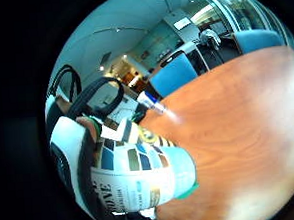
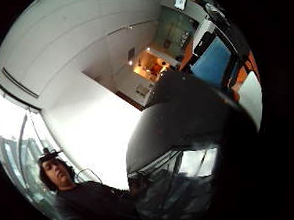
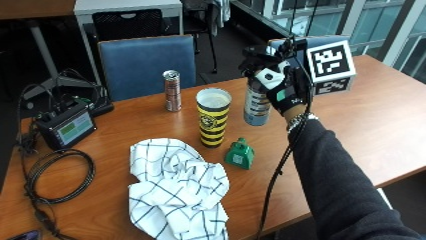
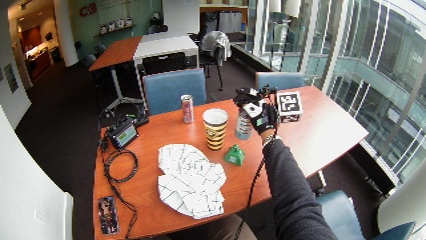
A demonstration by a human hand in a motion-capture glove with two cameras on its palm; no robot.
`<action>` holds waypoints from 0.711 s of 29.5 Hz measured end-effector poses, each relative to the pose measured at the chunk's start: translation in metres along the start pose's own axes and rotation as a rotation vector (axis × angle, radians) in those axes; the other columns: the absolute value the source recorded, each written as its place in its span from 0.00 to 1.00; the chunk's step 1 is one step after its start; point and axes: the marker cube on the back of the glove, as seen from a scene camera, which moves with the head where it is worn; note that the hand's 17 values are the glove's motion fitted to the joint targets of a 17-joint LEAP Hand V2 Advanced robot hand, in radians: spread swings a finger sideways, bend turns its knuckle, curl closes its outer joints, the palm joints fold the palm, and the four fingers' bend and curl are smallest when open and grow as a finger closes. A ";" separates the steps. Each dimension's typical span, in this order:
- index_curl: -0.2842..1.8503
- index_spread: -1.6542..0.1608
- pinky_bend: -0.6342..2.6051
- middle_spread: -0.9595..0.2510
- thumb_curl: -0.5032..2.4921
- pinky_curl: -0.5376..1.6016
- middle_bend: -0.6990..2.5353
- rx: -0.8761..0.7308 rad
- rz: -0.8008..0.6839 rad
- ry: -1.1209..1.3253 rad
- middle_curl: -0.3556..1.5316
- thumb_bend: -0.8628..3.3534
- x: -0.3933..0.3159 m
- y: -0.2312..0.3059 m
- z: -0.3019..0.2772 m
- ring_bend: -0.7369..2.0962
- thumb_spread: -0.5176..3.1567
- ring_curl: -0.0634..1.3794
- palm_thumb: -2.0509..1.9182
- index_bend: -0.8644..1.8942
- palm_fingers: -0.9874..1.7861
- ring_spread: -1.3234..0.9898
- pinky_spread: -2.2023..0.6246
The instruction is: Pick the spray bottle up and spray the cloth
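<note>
Outside view: grip holds spray bottle.

hand: black glove | wristwatch | dark grey sleeve

The gloved right hand is wrapped around the spray bottle at the far side of the wooden table. Just beside it stands a yellow-and-black cup, with a slim can behind. The checked cloth lies crumpled nearer, beside a small green object.
</note>
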 end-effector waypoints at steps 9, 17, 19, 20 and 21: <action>0.38 0.75 0.33 0.61 0.40 0.43 0.35 -0.283 -0.134 0.220 0.44 0.20 -0.061 -0.013 -0.010 0.44 0.27 0.34 0.74 0.42 0.84 0.49 0.69; 0.38 0.75 0.33 0.61 0.41 0.43 0.35 -0.533 -0.196 0.453 0.44 0.20 -0.081 -0.002 0.004 0.44 0.26 0.34 0.74 0.42 0.84 0.49 0.69; 0.38 0.75 0.33 0.61 0.41 0.43 0.35 -0.588 -0.210 0.530 0.44 0.20 -0.082 0.003 0.011 0.44 0.26 0.34 0.74 0.42 0.84 0.49 0.69; 0.38 0.75 0.33 0.61 0.41 0.43 0.35 -0.615 -0.216 0.568 0.44 0.20 -0.082 0.005 0.015 0.44 0.26 0.34 0.74 0.42 0.84 0.49 0.69; 0.39 0.75 0.33 0.61 0.41 0.43 0.35 -0.641 -0.221 0.607 0.44 0.20 -0.080 0.008 0.019 0.44 0.26 0.34 0.74 0.42 0.84 0.49 0.69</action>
